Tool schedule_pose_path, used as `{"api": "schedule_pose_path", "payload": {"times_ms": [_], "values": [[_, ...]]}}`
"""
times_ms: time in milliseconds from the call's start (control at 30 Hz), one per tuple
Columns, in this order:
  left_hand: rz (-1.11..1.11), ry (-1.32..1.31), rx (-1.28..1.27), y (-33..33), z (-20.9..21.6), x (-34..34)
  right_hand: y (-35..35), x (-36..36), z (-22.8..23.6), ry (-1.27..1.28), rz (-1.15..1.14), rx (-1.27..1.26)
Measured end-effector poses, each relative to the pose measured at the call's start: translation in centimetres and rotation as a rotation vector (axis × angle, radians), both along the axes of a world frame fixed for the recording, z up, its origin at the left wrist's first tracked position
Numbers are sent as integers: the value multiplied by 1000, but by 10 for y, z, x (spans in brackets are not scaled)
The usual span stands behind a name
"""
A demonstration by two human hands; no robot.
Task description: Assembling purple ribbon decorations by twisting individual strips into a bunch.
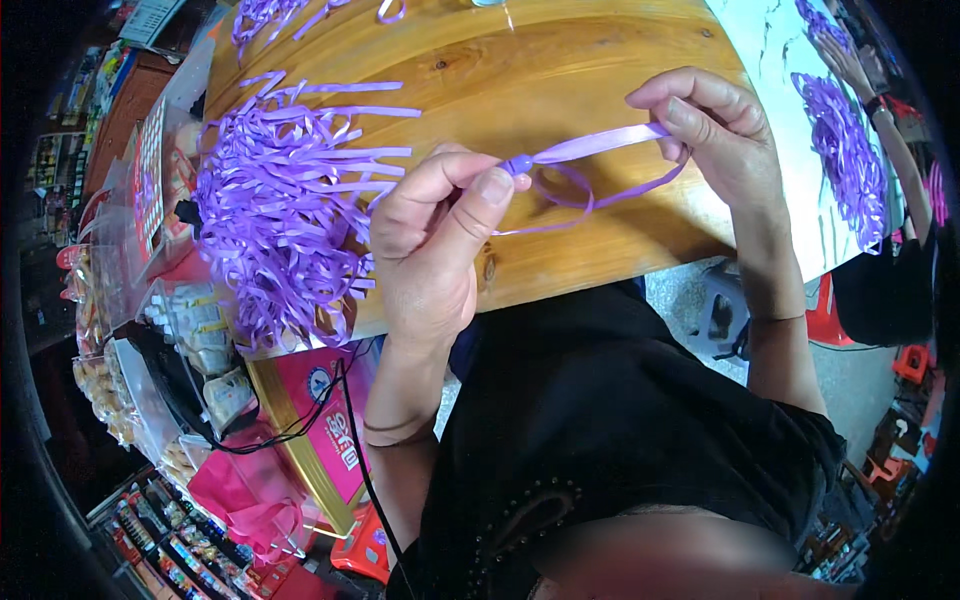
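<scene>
1. Head view: the honey-coloured, knotted wooden worktop (590,85) has a near edge slanting in front of the person, its right side meeting a white, grey-veined worktop (757,35).
2. Beyond the hands, a broad stretch of wood shows between the heap of curled purple ribbons (290,215) and the right edge; that heap crowds the left side, down to the near edge.
3. The left hand (435,225) reaches over the near edge, its loose neighbour ribbons lying close by; its grip is closed, thumb and forefinger pinching a small, glossy, rounded purple knob (518,164).
4. The right hand (725,140), near the right edge, has its grip closed on a flat, shiny purple ribbon (605,143).
5. That ribbon is held above the wood between both hands: one strand runs straight from the knob, while a narrower length curls in a loop below.
6. On the white surface lies a second, tangled purple ribbon bundle (845,160), a co-worker's hand (840,62) beside it.
</scene>
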State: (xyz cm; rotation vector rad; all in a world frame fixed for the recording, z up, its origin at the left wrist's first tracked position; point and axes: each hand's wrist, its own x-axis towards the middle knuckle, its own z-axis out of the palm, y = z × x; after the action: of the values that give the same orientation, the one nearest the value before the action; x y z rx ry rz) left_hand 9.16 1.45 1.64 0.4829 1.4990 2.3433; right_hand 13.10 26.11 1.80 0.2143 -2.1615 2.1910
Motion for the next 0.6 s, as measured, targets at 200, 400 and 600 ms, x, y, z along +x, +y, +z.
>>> {"api": "schedule_pose_path", "payload": {"times_ms": [200,400,600], "values": [[42,121,-208,2,-4,14,-14,5,-6,580,-364,1021],[51,217,-187,3,-14,22,-54,7,9,896,-102,718],[43,401,-235,2,-12,28,-59,10,-1,801,-26,574]]}}
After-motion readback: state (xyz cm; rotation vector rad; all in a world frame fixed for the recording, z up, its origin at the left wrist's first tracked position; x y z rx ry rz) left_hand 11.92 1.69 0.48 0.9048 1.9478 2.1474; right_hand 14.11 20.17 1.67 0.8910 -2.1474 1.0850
